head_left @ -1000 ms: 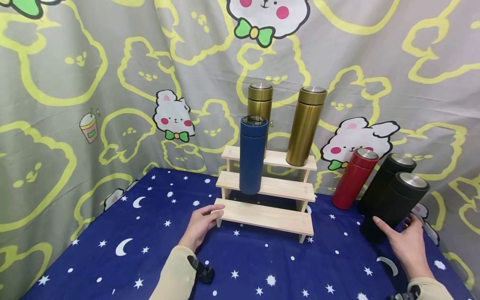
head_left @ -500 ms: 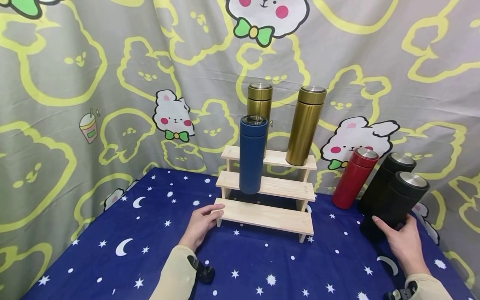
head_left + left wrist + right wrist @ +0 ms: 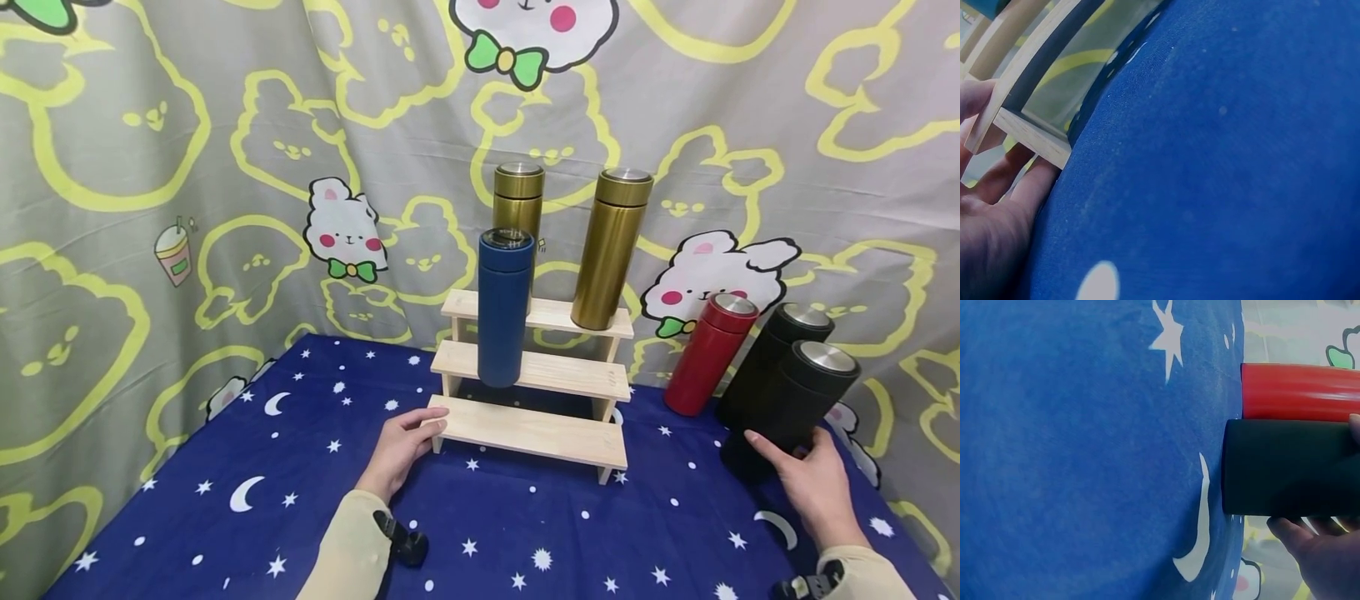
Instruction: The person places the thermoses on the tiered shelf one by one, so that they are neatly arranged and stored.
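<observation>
A three-step wooden stand (image 3: 532,432) is on the table. My left hand (image 3: 399,450) grips the left end of its lowest step, thumb on top; in the left wrist view, the fingers lie by the stand's leg (image 3: 1035,139). At the right, my right hand (image 3: 813,479) holds the front black thermos (image 3: 798,408) low on its body, thumb across the near side. The right wrist view shows that thermos's base end (image 3: 1285,469) close to the cloth, with fingers along one side. A second black thermos (image 3: 776,350) is partly hidden behind it.
A red thermos (image 3: 708,358) stands left of the black ones. Two gold thermoses, one left (image 3: 517,200) and one right (image 3: 611,250), stand on the top step; a blue thermos (image 3: 504,317) is on the middle step. A patterned curtain (image 3: 420,108) hangs behind the blue tablecloth (image 3: 300,533).
My right hand's fingers have drawn in closer around the front black thermos. The left hand, the stand and the thermoses keep their places.
</observation>
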The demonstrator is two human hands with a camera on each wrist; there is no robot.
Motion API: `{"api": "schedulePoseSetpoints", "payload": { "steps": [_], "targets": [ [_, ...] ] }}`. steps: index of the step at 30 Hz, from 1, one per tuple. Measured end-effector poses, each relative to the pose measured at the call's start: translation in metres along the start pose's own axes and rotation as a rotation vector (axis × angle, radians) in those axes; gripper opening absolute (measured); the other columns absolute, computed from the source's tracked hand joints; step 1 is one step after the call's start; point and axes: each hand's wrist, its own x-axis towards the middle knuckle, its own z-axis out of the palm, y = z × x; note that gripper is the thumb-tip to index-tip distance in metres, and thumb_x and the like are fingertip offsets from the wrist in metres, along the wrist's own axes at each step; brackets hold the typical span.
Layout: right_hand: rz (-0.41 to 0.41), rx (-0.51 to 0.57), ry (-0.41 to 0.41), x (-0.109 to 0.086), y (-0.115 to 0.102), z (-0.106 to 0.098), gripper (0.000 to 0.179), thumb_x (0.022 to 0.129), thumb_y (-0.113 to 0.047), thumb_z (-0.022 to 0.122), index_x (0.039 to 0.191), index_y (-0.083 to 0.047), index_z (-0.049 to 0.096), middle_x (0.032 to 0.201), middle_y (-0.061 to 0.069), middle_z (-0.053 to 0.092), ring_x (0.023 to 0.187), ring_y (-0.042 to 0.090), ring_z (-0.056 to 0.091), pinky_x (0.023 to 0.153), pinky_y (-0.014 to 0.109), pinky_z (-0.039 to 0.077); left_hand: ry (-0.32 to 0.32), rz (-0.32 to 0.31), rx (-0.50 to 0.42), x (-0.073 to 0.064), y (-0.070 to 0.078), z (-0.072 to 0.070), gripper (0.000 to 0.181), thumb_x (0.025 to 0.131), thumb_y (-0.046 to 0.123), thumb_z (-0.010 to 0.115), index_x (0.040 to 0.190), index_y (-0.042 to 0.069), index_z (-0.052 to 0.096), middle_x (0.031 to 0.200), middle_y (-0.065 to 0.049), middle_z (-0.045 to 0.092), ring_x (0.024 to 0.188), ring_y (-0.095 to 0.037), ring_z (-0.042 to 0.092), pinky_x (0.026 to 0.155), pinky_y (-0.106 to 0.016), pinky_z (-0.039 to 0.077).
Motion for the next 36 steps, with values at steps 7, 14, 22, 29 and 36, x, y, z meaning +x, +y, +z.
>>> {"api": "schedulePoseSetpoints", "payload": {
  "steps": [7,14,22,29,36],
  "targets": [
    [0.0,-0.012,0.006,0.0,-0.001,-0.002,0.082,0.09,-0.041,0.07,0.141,0.01,0.031,0.13,0.034,0.044,0.108,0.041,0.046,0.067,0.023,0.035,-0.009,0.002,0.001,-0.001,0.001,0.0,0.029,0.089,0.01,0.073,0.116,-0.001,0.071,0.136,-0.022,0.052,0.111,-0.027,0.06,0.094,-0.043,0.048],
    [-0.041,0.001,0.01,-0.004,-0.007,-0.006,0.08,0.088,-0.04,0.073,0.138,0.009,0.035,0.124,0.03,0.05,0.087,0.008,0.046,0.06,0.015,0.037,-0.014,0.004,-0.008,0.0,-0.001,-0.001,0.029,0.09,0.009,0.073,0.116,-0.002,0.07,0.137,-0.023,0.051,0.111,-0.026,0.06,0.094,-0.043,0.048],
    [-0.046,-0.014,-0.004,-0.011,-0.02,-0.008,0.081,0.088,-0.042,0.073,0.138,0.01,0.036,0.126,0.033,0.05,0.093,0.021,0.05,0.06,0.015,0.037,-0.01,0.003,-0.008,-0.001,-0.001,-0.001,0.029,0.089,0.01,0.073,0.116,-0.001,0.071,0.137,-0.022,0.051,0.111,-0.026,0.06,0.094,-0.042,0.048],
    [-0.051,-0.025,-0.036,-0.015,-0.03,-0.007,0.085,0.088,-0.045,0.072,0.141,0.009,0.034,0.13,0.034,0.046,0.106,0.04,0.048,0.062,0.02,0.036,0.0,-0.005,-0.009,-0.002,0.0,-0.001,0.028,0.089,0.009,0.073,0.115,-0.001,0.071,0.137,-0.022,0.052,0.11,-0.025,0.06,0.094,-0.042,0.048],
    [-0.078,-0.034,-0.084,-0.018,-0.046,-0.01,0.085,0.089,-0.047,0.071,0.143,0.007,0.034,0.131,0.034,0.046,0.112,0.044,0.048,0.065,0.022,0.039,-0.007,-0.002,-0.01,0.001,-0.001,0.0,0.028,0.089,0.009,0.073,0.116,-0.001,0.071,0.138,-0.023,0.05,0.111,-0.026,0.06,0.094,-0.043,0.048]
  ]
}}
